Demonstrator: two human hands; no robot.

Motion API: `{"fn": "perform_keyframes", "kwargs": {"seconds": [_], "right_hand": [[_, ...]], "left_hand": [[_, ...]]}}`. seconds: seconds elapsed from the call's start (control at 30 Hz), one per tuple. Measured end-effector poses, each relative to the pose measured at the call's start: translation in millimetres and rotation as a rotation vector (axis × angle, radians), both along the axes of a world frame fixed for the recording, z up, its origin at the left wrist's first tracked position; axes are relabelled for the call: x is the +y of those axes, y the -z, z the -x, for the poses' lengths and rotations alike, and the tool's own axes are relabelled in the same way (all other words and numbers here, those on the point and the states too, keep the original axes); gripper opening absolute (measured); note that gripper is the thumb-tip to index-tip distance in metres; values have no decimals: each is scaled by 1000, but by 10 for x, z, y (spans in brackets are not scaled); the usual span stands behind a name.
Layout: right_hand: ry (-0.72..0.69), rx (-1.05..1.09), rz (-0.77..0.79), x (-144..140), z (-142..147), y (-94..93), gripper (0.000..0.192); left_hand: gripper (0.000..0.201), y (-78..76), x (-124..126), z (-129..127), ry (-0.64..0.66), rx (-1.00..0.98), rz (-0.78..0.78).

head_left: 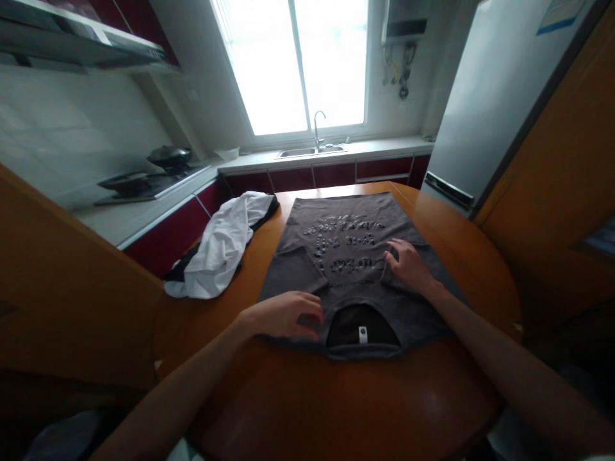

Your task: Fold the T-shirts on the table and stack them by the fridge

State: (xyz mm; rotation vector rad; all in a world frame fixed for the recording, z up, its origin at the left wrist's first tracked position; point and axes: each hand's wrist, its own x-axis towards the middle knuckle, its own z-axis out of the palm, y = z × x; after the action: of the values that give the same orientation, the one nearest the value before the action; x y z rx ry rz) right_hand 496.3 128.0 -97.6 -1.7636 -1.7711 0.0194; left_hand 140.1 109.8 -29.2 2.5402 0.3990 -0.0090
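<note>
A dark grey T-shirt with raised dark lettering lies spread on the wooden table, its neck opening and white label facing me. Both sleeves are folded inward over the body. My left hand is over the shoulder left of the collar, fingers curved and apart, holding nothing. Near the folded sleeve on the right, my right hand rests over the shirt with its fingers spread. Whether either hand presses on the cloth is hard to tell.
White and black clothes lie heaped at the left edge of the round wooden table. Beyond it are a sink under the window, a stove with pans at left, and a fridge at right.
</note>
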Motion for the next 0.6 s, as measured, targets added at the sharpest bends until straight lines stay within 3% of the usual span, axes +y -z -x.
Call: {"fn": "perform_keyframes", "kwargs": {"seconds": [0.13,0.27,0.37,0.6], "right_hand": [[-134,50,88,-108,-18,-219,33],[-432,90,286,-243,-79,-367,37],[-580,145,493,-317,-126,-413,40],[-749,155,840,-423,-239,-496,45]], "left_hand": [[32,129,-142,-115,139,40,25],[36,227,-180,-155,160,69,-41],[30,217,-196,-144,146,96,-75],[13,123,-202,-105,76,59,-138]]}}
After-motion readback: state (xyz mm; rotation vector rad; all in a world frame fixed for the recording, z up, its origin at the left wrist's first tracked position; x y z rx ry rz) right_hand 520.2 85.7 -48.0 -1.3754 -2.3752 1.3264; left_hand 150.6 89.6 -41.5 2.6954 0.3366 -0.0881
